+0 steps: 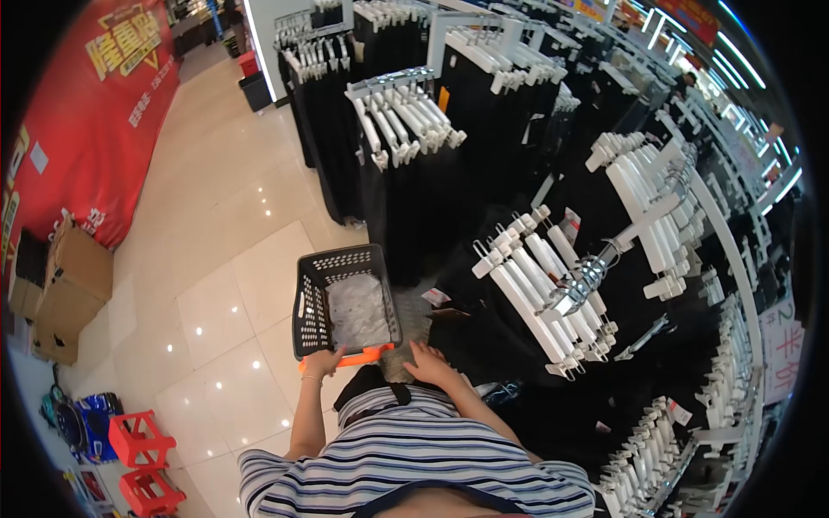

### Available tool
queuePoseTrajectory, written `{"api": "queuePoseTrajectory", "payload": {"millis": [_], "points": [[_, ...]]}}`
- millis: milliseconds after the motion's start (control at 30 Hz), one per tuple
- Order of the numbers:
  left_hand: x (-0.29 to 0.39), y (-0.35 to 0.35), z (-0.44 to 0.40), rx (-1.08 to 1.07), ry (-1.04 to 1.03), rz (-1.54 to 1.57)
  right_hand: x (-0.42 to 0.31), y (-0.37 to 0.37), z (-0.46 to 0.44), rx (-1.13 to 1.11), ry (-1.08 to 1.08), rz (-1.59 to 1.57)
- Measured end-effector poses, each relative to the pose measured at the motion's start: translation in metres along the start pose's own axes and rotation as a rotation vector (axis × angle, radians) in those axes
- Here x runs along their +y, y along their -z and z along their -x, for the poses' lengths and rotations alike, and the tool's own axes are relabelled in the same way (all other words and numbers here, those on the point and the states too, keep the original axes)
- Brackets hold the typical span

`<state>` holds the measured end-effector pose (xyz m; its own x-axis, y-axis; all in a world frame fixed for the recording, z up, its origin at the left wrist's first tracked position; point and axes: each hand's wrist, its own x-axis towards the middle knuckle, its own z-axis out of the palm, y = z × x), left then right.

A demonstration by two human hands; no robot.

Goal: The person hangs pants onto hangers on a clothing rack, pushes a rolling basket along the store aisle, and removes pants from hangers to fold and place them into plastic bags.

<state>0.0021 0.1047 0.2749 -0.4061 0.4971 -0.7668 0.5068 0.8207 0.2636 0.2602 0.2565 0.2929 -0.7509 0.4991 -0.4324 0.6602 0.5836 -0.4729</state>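
A dark perforated shopping basket [304,306] stands in front of my body, tilted slightly in view. Inside it lies a pale item in crinkled clear plastic [358,311]. My left hand [321,363] is closed around the basket's orange handle [367,355] at its near left corner. To the right of the basket, my right hand [432,364] has its fingers stretched out, with no object visible in it. Just by its fingertips is a grey, textured strip [401,358]; whether they touch cannot be made out.
Racks of black garments on white hangers [544,289] crowd the right side, with another hanger row [406,125] ahead. Tiled floor [216,302] runs along the left. Beyond it are a red banner [78,112], cardboard boxes [73,289] and red stools [142,440].
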Motion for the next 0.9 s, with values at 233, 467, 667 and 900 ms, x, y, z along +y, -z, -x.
{"api": "queuePoseTrajectory", "payload": {"millis": [233,467,667,900], "points": [[-0.01,-0.052,-0.008,0.506,-0.1,-0.099,-0.058,-0.06,-0.056,-0.063,0.519,0.052],[0.0,-0.084,-0.003,0.665,-0.035,-0.041,-0.08,-0.076,-0.039,0.061,0.484,0.211],[0.023,-0.065,-0.001,0.721,0.021,0.07,-0.072,-0.073,-0.061,0.147,0.506,0.289],[0.031,-0.036,-0.036,0.779,-0.045,0.089,-0.073,-0.054,-0.112,0.265,0.471,0.185]]}}
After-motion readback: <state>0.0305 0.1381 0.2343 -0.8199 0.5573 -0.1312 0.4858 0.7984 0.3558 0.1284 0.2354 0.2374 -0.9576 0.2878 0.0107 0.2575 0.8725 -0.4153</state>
